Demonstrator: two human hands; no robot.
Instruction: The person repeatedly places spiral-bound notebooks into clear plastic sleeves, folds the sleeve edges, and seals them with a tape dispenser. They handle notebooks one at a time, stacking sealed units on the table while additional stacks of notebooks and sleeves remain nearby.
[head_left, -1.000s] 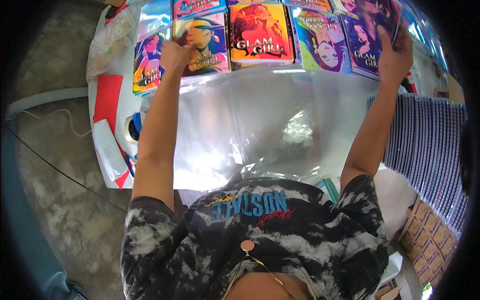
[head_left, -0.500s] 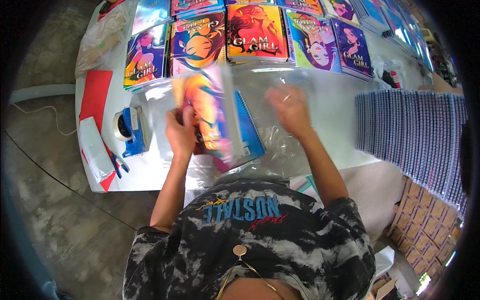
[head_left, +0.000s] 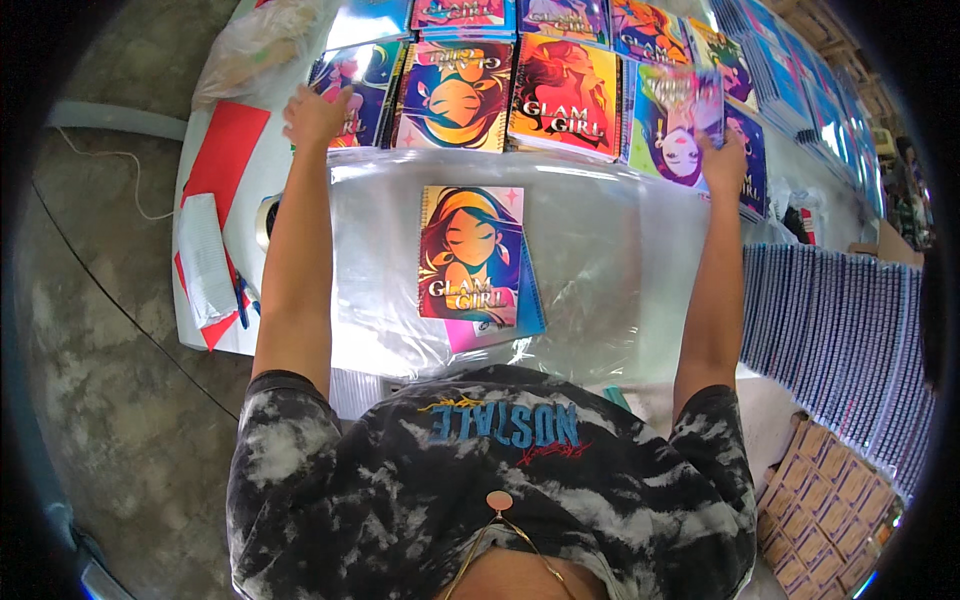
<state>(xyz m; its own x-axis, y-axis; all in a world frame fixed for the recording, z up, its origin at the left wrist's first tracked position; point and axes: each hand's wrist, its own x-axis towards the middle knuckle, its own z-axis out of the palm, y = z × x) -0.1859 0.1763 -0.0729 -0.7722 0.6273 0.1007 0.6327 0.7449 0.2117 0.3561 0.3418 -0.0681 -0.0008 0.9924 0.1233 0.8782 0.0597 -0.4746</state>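
A stack of spiral notebooks point(head_left: 470, 255), the top cover showing an orange-haired cartoon face, lies on a clear plastic sheet point(head_left: 600, 270) spread over the white table in front of me. Both my arms reach to the far row of colourful notebooks. My left hand point(head_left: 314, 113) curls over the edge of a dark blue notebook point(head_left: 356, 80) at the row's left end. Towards the right end, my right hand point(head_left: 722, 160) grips a purple-covered notebook point(head_left: 678, 112), which is tilted up off the row.
More bright notebooks point(head_left: 565, 90) line the table's far side. A red sheet point(head_left: 225, 160) and a white pad point(head_left: 205, 258) lie at the left edge. Stacks of blue-edged notebooks point(head_left: 850, 320) fill the right, with cardboard boxes point(head_left: 830, 500) below. A plastic bag point(head_left: 250, 45) sits far left.
The notebooks I was holding over the plastic now lie flat on it as a stack. Both hands have moved away from my body, back to the far row.
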